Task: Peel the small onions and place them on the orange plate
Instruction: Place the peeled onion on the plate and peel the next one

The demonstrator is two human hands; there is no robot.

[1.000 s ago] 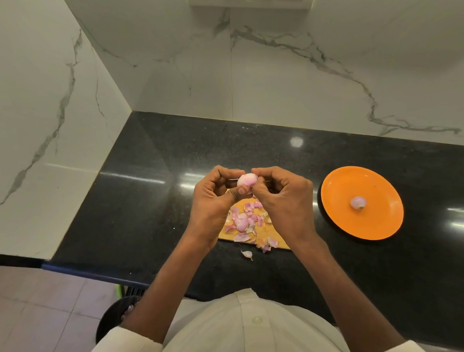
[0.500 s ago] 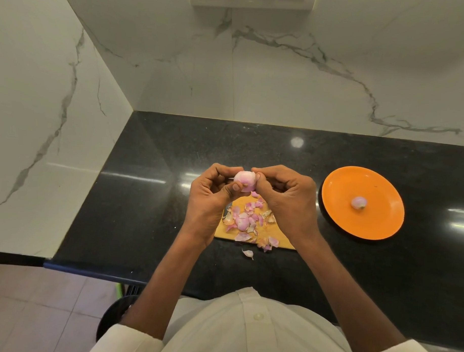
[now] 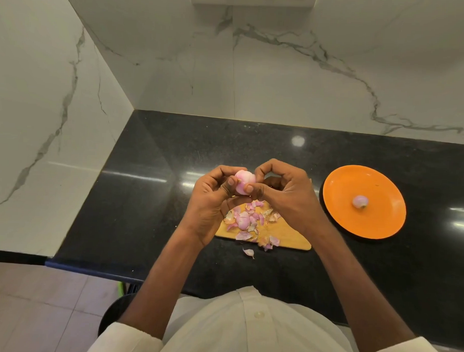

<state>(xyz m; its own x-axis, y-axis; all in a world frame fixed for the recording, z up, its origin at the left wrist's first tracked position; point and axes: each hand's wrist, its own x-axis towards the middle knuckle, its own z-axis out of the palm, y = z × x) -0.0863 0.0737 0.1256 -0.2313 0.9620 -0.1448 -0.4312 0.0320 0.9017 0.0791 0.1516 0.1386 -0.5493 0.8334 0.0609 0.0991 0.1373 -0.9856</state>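
Black polished counter [image 3: 151,199] fills a corner of white marble walls [image 3: 281,85], with a wooden board [image 3: 289,237] near its front edge and an orange plate [image 3: 366,225] just right of the board. Held above the board's far end, the onion [image 3: 243,182] sits between both hands. The left hand [image 3: 211,201] cups it from the left, thumb and curled fingers pressed to its skin; the right hand [image 3: 285,193] pinches it from the right, thumb low on the near side and forefinger arched over the top. Its long axis cannot be told (it looks nearly round from here). The plate lies to the right, so the right hand is the nearer one for setting the onion down, past the board's edge. One peeled onion [image 3: 360,201] already rests on the plate, near its middle. Pink peels [image 3: 246,221] are heaped on the board beneath the hands, and one stray peel [image 3: 248,252] lies on the counter just in front of it.
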